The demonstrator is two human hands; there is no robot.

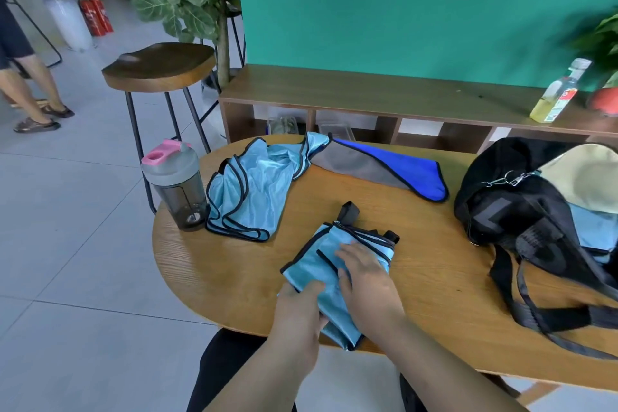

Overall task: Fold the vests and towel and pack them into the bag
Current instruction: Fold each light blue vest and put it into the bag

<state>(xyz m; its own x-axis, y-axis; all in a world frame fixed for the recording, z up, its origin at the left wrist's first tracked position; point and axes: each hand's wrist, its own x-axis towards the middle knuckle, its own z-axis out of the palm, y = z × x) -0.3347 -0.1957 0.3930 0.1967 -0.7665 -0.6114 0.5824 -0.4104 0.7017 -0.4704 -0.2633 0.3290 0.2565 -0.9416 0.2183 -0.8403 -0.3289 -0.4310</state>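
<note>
Folding in progress at the near edge of the desk (434, 264). Judged roughly midway through the task.

Left of the folded vest (329, 259) and further back: crumpled vest (247, 191), not yet folded. On the folded vest itself: left hand (297, 308) at its near left edge, fingers (312, 286) bent over the cloth and holding it. Right hand (364, 278) flat on top, fingers straight and close together, pressing down. Behind the folded vest and to the right: towel (384, 167), grey and blue, loosely spread, not yet folded. Far right of the folded vest: black bag (521, 211), open, with light blue cloth (595, 231) showing inside, probably one vest already packed. Pale cap (582, 177) resting on top of the opening.

Remaining, as judged: finish and pack this vest, then fold and pack the crumpled vest and the towel.

Surface: oval, wood-grain, smooth. Left of the folded vest, beyond the crumpled vest: shaker bottle (174, 184), pink lid, close to the desk edge.

Room: grey tiled floor. Far left of the folded vest: a person's legs (30, 87), fire extinguishers (95, 15), wooden stool (160, 67). Behind the folded vest: low wooden shelf unit (368, 90) against a green wall (401, 3). Behind and far right: bottle of yellow liquid (558, 94) on that shelf unit.
</note>
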